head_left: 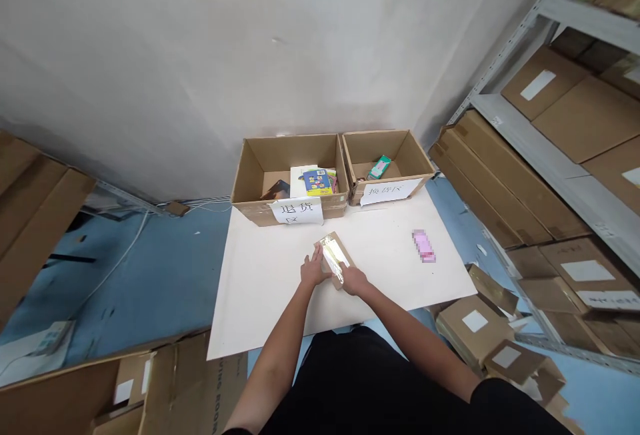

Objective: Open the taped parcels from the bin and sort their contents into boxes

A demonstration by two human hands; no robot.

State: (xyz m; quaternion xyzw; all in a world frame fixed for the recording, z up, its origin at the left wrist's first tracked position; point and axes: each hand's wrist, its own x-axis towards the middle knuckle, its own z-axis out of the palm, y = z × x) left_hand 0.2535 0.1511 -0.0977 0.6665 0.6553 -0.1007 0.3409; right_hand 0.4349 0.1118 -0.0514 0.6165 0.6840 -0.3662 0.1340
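Note:
A small flat brown cardboard parcel (pixel 334 253) with shiny clear tape along it lies on the white board (pixel 260 288) in front of me. My left hand (pixel 314 269) rests against its left edge, fingers together and pressed to it. My right hand (pixel 353 280) grips its near right corner. Both hands hold the parcel down on the board.
Two open cartons stand at the board's far edge: the left one (pixel 250 181) holds books and packets, the right one (pixel 417 161) a green packet; each has a paper label. A blurred pink item (pixel 423 245) lies to the right. Stacked cartons fill shelves (pixel 560 175) and the floor at right.

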